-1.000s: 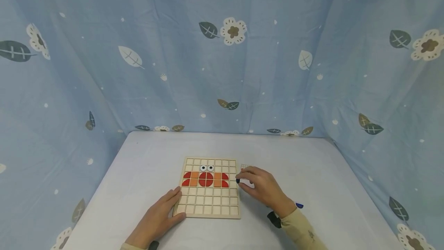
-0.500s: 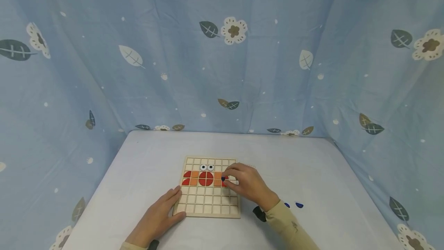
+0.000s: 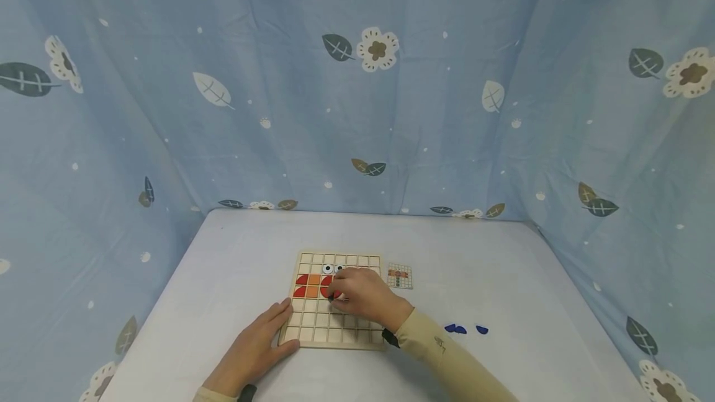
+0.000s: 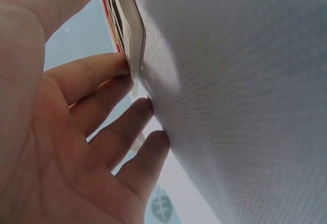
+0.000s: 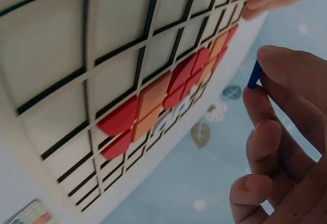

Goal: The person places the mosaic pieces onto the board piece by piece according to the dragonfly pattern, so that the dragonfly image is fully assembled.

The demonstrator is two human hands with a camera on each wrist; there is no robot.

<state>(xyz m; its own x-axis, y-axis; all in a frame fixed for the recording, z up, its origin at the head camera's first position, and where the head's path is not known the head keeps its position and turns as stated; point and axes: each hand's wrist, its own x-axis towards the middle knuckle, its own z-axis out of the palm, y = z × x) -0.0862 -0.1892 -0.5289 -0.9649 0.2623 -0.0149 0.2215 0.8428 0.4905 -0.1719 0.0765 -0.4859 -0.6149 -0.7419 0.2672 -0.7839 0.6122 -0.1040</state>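
Observation:
A wooden grid board lies on the table, with red rounded pieces, orange squares and two eye pieces in its cells. My right hand is over the middle of the board and hides part of it. Between thumb and forefinger it pinches a small blue piece, seen edge-on in the right wrist view and just above the board. My left hand rests at the board's near left corner, its fairly straight fingers touching the left edge and its thumb at the front edge.
Right of the board lies a small pattern card with a printed grid. Several blue half-round pieces lie on the white table to the right of my right forearm. A blue patterned curtain surrounds the table.
My right hand, pinching the blue piece, has moved left from beside the board to over its middle. The card and the loose blue pieces have come into fuller view. My left hand has stayed put.

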